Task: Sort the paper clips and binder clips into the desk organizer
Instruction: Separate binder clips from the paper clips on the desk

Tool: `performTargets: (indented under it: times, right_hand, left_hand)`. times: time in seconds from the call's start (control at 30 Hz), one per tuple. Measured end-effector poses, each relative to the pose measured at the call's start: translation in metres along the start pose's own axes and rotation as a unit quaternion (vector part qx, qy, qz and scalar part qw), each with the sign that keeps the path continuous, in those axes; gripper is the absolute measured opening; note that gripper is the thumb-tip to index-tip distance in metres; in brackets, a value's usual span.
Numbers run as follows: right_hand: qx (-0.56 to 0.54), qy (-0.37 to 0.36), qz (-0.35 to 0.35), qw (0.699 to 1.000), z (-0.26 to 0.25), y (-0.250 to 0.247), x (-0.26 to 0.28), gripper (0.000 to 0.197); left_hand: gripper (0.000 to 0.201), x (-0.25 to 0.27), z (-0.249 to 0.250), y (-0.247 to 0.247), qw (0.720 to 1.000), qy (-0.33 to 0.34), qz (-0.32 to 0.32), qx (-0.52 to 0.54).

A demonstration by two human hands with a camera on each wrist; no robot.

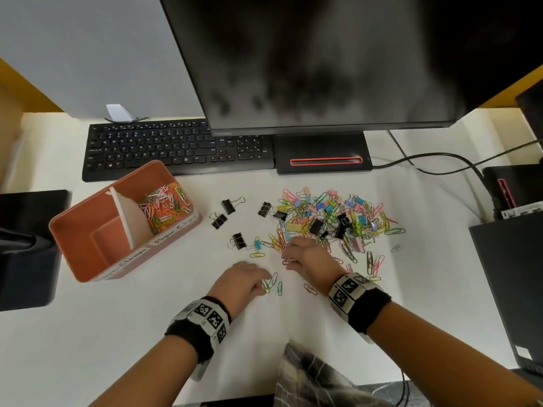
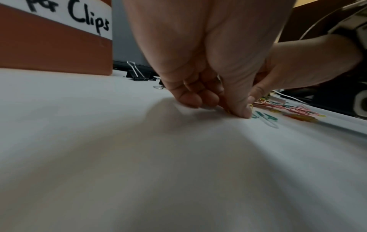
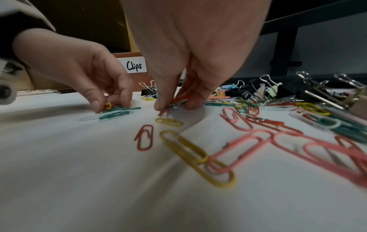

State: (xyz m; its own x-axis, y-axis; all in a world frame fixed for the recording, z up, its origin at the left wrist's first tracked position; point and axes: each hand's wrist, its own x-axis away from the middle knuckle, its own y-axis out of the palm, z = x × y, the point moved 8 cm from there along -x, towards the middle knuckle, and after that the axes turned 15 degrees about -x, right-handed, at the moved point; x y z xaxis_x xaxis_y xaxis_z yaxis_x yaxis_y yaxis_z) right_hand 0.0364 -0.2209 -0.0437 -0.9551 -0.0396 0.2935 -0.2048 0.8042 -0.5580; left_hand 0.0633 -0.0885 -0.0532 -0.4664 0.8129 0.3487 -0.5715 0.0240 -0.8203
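A pile of coloured paper clips and binder clips [image 1: 329, 218] lies on the white desk. An orange desk organizer [image 1: 123, 221] stands at the left; its right compartment holds several paper clips [image 1: 164, 208], its left one looks bare. My left hand [image 1: 245, 279] pinches a yellow paper clip [image 3: 107, 106] against the desk, beside green and white clips [image 3: 115, 112]. My right hand [image 1: 305, 255] pinches a few red paper clips [image 3: 179, 98] at the pile's near edge. Loose black binder clips [image 1: 232, 205] lie between organizer and pile.
A black keyboard [image 1: 176, 148] and a monitor on its stand [image 1: 321, 154] are behind the clips. Cables [image 1: 435, 163] run to the right, where dark equipment [image 1: 511, 274] sits. Another dark object [image 1: 29, 248] stands left of the organizer. Checked cloth [image 1: 311, 377] hangs at the near edge.
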Motion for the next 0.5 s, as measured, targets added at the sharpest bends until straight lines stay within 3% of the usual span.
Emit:
performTargets:
  times: [0.2,0.4,0.5]
  right_hand:
    - [0.009,0.028,-0.046,0.999,0.004,-0.001,-0.009,0.029]
    - [0.018,0.003,-0.057,0.998,0.001,-0.006,-0.007,0.022]
    - [0.020,-0.005,-0.061,0.998,0.004,-0.010,-0.003,0.028]
  left_hand:
    - [0.004,-0.010,-0.005,-0.009,0.999,-0.020,0.044,0.001]
    - [0.016,-0.003,0.001,-0.013,0.994,-0.003,0.082,-0.072]
    - [0.009,-0.001,-0.004,-0.013,0.995,-0.032,0.081,-0.041]
